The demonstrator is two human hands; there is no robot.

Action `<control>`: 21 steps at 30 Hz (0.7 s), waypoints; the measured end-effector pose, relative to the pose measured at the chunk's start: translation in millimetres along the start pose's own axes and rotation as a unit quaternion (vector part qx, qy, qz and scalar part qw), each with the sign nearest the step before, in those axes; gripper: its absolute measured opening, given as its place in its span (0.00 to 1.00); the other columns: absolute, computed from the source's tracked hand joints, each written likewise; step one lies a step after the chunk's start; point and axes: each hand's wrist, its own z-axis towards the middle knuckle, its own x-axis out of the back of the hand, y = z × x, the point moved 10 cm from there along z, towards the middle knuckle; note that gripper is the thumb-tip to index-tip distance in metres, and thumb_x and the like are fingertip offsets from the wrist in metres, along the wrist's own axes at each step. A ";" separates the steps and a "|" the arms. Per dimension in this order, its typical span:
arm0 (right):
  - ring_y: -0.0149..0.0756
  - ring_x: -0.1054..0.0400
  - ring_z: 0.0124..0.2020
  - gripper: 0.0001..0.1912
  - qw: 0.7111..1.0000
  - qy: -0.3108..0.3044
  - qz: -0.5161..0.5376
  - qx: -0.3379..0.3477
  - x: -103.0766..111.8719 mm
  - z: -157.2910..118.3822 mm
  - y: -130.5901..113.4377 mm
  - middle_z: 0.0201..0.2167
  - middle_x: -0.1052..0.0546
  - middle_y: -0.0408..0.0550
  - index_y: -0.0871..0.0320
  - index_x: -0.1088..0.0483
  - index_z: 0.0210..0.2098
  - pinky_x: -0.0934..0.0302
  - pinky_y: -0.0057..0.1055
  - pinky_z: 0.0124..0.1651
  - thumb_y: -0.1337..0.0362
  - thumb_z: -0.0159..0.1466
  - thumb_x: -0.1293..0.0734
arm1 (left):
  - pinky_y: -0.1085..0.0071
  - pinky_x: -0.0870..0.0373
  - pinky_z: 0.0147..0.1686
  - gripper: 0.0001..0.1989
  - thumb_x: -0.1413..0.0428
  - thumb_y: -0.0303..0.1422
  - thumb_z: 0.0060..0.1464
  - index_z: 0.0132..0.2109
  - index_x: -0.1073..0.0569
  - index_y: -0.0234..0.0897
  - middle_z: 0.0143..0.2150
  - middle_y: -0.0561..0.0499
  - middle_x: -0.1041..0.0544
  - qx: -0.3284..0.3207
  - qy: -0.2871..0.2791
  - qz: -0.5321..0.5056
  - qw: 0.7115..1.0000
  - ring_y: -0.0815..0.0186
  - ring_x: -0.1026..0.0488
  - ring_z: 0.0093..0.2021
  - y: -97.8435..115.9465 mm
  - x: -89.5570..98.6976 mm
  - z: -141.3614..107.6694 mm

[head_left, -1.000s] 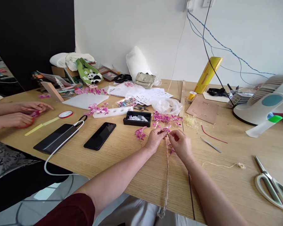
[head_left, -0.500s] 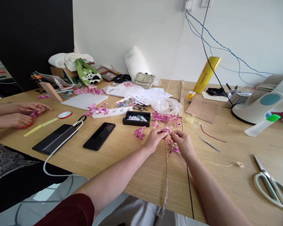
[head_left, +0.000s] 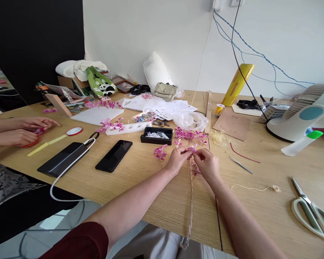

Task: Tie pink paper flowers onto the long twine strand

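Observation:
My left hand (head_left: 176, 160) is closed in a pinch on a small pink flower (head_left: 193, 148) at the top of a twisted beige cord (head_left: 191, 201). That cord hangs down past the table's front edge. Thumb and fingertips of my right hand (head_left: 207, 166) are pinched together against the flower's base, touching the left fingertips; whatever thin thing they grip is hidden. Partly behind the right hand lies another pink flower sprig (head_left: 196, 170). Beyond both hands is a cluster of pink flowers (head_left: 187, 134), and a loose sprig (head_left: 160, 153) lies left of them.
A black tray (head_left: 156, 135) and a phone (head_left: 113, 155) lie to the left. Scissors (head_left: 309, 212), tweezers (head_left: 241, 165) and a coil of thread (head_left: 274, 188) lie right, near a white fan (head_left: 302, 115). At far left, another person's hands (head_left: 29, 131) hold something red.
My right hand has shifted slightly left and up, so its fingertips now meet the left ones at the flower. The left hand has barely moved.

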 end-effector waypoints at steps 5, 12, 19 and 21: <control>0.32 0.37 0.22 0.09 0.997 -0.025 0.044 -0.065 -4.2 1.5 14.3 0.20 0.28 0.45 0.58 0.31 0.22 0.45 0.27 0.27 0.61 0.54 0.38 | 0.74 0.40 0.30 0.10 0.39 0.35 0.41 0.29 0.23 0.31 0.24 0.52 0.28 0.005 -0.012 0.029 1.000 0.73 0.37 0.26 -1.5 -1.3 -0.2; 0.26 0.45 0.16 0.12 0.911 -0.117 0.325 -0.226 -31.9 -9.1 29.2 0.15 0.35 0.39 0.58 0.35 0.21 0.50 0.25 0.20 0.56 0.52 0.35 | 0.75 0.39 0.29 0.10 0.39 0.35 0.42 0.31 0.24 0.31 0.26 0.52 0.27 0.029 -0.026 -0.016 0.999 0.73 0.35 0.26 -7.4 -2.0 -1.1; 0.23 0.48 0.16 0.13 0.800 -0.177 0.490 -0.298 -57.0 -21.4 35.9 0.16 0.36 0.39 0.59 0.36 0.23 0.52 0.23 0.20 0.57 0.51 0.31 | 0.75 0.39 0.30 0.08 0.38 0.33 0.42 0.30 0.25 0.32 0.27 0.53 0.28 0.069 -0.076 -0.135 0.986 0.75 0.34 0.26 -12.4 -14.2 -4.9; 0.23 0.48 0.17 0.13 0.785 -0.197 0.504 -0.303 -59.6 -23.1 33.9 0.17 0.36 0.39 0.60 0.35 0.24 0.52 0.23 0.20 0.57 0.51 0.31 | 0.75 0.38 0.30 0.09 0.38 0.33 0.41 0.31 0.25 0.32 0.27 0.52 0.27 0.082 -0.084 -0.148 0.982 0.74 0.34 0.27 -15.1 -15.2 -5.1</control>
